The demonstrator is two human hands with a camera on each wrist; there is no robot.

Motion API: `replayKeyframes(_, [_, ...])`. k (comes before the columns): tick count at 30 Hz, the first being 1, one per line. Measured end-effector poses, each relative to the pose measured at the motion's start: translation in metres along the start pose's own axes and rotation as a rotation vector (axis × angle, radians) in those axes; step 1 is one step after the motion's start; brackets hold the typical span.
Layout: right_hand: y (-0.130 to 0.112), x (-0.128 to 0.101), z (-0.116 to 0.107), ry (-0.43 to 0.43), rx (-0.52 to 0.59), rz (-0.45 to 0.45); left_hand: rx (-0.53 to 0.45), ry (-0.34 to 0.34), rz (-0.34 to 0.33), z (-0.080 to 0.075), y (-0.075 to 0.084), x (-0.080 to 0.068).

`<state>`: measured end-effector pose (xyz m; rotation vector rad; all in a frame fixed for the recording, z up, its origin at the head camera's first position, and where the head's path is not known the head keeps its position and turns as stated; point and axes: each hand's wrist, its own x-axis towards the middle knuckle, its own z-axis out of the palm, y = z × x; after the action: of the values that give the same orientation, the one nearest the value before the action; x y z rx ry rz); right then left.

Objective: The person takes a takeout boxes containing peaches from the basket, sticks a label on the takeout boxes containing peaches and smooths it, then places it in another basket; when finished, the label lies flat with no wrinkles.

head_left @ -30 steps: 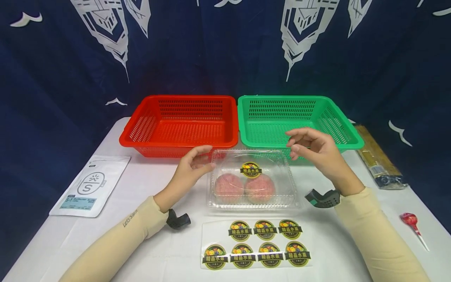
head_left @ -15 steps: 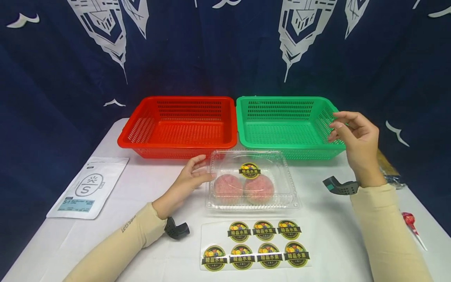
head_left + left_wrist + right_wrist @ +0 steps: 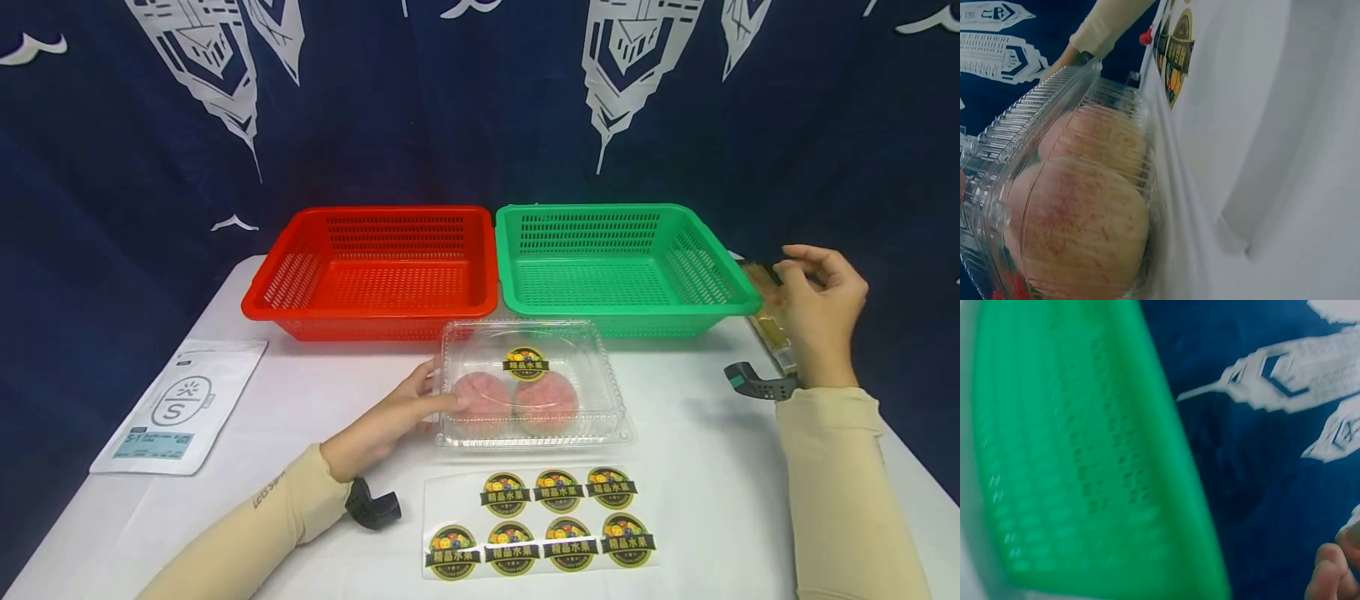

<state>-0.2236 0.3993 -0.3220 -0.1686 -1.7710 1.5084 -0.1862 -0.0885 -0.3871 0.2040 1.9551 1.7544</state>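
Your colours, laid out on a white desk [image 3: 712,500].

You have a red basket [image 3: 372,267] and a green basket [image 3: 622,262], both with slotted walls, before a navy curtain [image 3: 420,108] printed with white building shapes. The clear box [image 3: 532,383] shows two pink-speckled fruits under a round black, yellow and gold sticker [image 3: 525,363]; seven matching ones fill the sticker sheet [image 3: 536,523]. The pouch [image 3: 180,406] is white with a grey logo and a pale blue label. Your sleeves are beige.
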Motion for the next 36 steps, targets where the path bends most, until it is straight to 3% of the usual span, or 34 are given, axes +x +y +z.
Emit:
replayKeyframes(3, [0.010, 0.002, -0.003, 0.007, -0.142, 0.076, -0.003, -0.005, -0.011, 0.002, 0.000, -0.003])
replayKeyframes(6, [0.022, 0.002, -0.007, -0.035, -0.111, 0.180, -0.003, -0.004, -0.003, 0.003, 0.000, -0.004])
replayKeyframes(10, [0.039, 0.000, -0.013, -0.181, 0.118, 0.296, -0.038, -0.006, 0.003, 0.004, -0.001, -0.005])
replayKeyframes(14, [0.055, -0.004, -0.014, -0.361, 0.343, 0.349, -0.093, 0.002, 0.003, 0.008, -0.002, -0.007])
replayKeyframes(17, [0.063, -0.006, -0.013, -0.422, 0.452, 0.375, -0.121, 0.024, 0.003, 0.012, -0.001, -0.010])
replayKeyframes(28, [0.070, -0.008, -0.007, -0.411, 0.527, 0.366, -0.239, 0.056, -0.010, 0.025, 0.004, -0.022])
replayKeyframes(36, [0.070, -0.010, -0.007, -0.402, 0.528, 0.360, -0.216, 0.037, 0.001, 0.027, 0.007, -0.022])
